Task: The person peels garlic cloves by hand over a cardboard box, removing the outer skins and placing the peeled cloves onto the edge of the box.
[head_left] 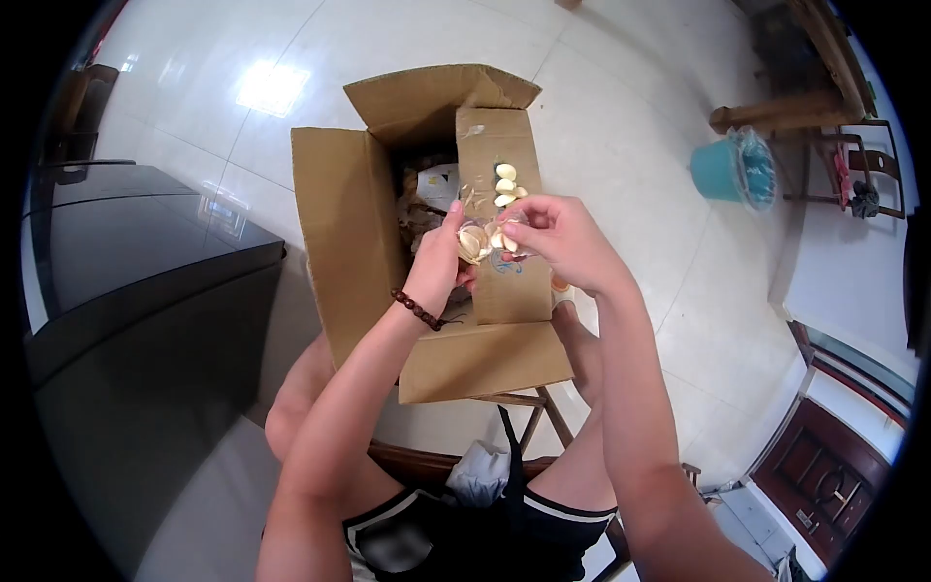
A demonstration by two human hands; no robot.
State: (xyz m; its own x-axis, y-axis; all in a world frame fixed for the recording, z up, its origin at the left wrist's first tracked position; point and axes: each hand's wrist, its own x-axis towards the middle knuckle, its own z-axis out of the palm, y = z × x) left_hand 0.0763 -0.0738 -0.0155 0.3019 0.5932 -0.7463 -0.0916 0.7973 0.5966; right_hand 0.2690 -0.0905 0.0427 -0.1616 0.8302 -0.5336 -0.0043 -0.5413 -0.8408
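Over an open cardboard box (354, 233), my left hand (438, 254) is closed round a partly peeled garlic bulb (473, 242). Its fingertips are partly hidden behind the bulb. Close beside it, my right hand (558, 233) pinches a pale garlic clove (504, 240) at the bulb's right side. Several peeled cloves (506, 173) lie on the box's right flap (499, 141), just above my right hand. Bits of dry skin and a white packet (438, 184) show inside the box.
A dark glossy cabinet (145, 252) stands at the left. A teal bin (718, 170) with a plastic liner is at the upper right, near a wooden table leg. Wooden chair parts (548, 417) show below the box, between my legs.
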